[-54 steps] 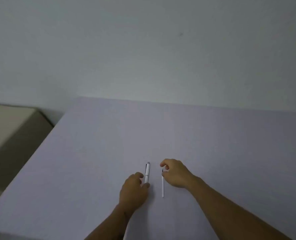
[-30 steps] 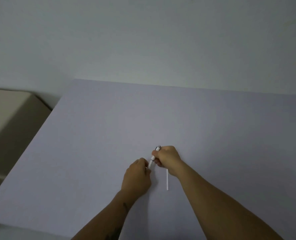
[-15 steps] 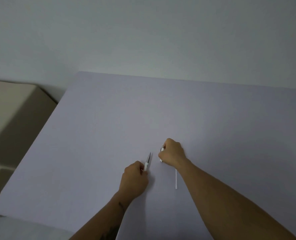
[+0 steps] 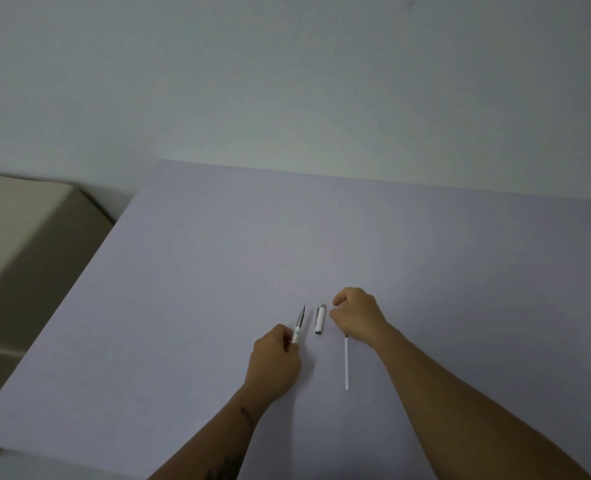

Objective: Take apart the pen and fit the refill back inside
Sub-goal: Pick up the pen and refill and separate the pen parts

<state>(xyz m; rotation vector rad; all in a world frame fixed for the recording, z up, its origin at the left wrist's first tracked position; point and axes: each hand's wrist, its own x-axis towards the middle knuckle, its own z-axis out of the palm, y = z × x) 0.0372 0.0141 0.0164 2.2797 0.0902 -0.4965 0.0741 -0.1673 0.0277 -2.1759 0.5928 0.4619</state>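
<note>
Pale lilac tabletop (image 4: 218, 289) runs up against a bare grey-white wall, with a beige piece of furniture (image 4: 27, 230) off to the left, blurred. On the table the pen lies in pieces. The left hand (image 4: 275, 362) is curled around the near end of the barrel (image 4: 299, 323), whose pointed tip angles away towards the wall. Just to its right the cap (image 4: 320, 319) lies alone on the surface, touching nothing. The right hand (image 4: 356, 315) sits just right of the cap, fingers loosely bent and apparently empty, with its wrist over the far end of the thin white refill (image 4: 346, 363), which lies straight, pointing back towards the person. I judge the taking-apart to be partly or wholly done and the refitting about to start: the right hand would need to pinch the refill, lift it, and line it up with the barrel's open end. That end is buried in the left fist, so I cannot tell whether it is open. Whether the barrel already holds another refill, and whether the right wrist touches the refill, I also cannot tell.
</note>
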